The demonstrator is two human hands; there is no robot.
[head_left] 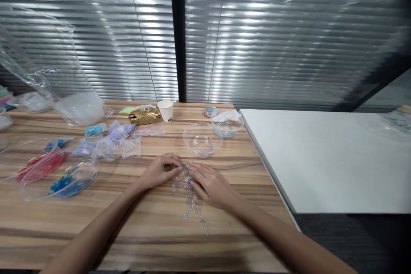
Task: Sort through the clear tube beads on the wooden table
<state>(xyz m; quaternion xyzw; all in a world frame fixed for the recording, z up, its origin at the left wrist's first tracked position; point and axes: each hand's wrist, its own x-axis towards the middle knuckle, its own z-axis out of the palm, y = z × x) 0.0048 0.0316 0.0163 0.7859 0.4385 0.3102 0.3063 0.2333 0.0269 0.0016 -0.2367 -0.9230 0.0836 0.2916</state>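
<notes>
Small shiny tube-like pieces (192,201) lie scattered on the wooden table, trailing from between the hands toward the near edge. At the left of the pile, my left hand (162,170) has its thumb and index finger curled together at the tips; whatever they pinch is too small to name. My right hand (208,183) rests over the right side of the pile, fingers bent and close together, with anything under them hidden. Just beyond both hands stands a clear round bowl (203,140).
Clear bowls with red pieces (41,167) and blue pieces (72,180) stand left. Small bags (111,143), a gold packet (145,115) and a paper cup (166,111) are further back. Another bowl holds white tissue (226,116). A white table (337,158) adjoins at right.
</notes>
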